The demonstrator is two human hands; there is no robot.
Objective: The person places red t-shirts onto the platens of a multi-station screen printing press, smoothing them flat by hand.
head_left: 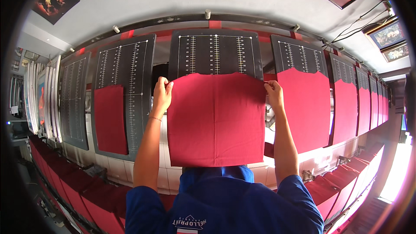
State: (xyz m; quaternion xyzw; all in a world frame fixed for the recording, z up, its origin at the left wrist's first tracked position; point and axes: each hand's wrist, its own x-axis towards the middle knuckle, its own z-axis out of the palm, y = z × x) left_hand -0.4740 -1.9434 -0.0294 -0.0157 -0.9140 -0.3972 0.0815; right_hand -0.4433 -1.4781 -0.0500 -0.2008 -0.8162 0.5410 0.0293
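A dark red cut fabric panel (215, 121) with a dipped neckline at its far edge lies against the middle black board (206, 54). That board carries white ruler marks, visible above the neckline. My left hand (162, 95) is closed in a pinch at the panel's far left corner. At the far right corner, the thumb and fingers of my right hand (274, 93) pinch the cloth. A faint crease runs down the panel's middle, and its near edge reaches my blue shirt (216, 199).
A folded red cloth (110, 119) rests on the board to the left. Red panels (301, 108) cover several boards in a row at right. A metal rail (242, 18) runs behind the boards. Stacked framed screens (45, 97) stand far left; more red cloth (99, 201) hangs behind me.
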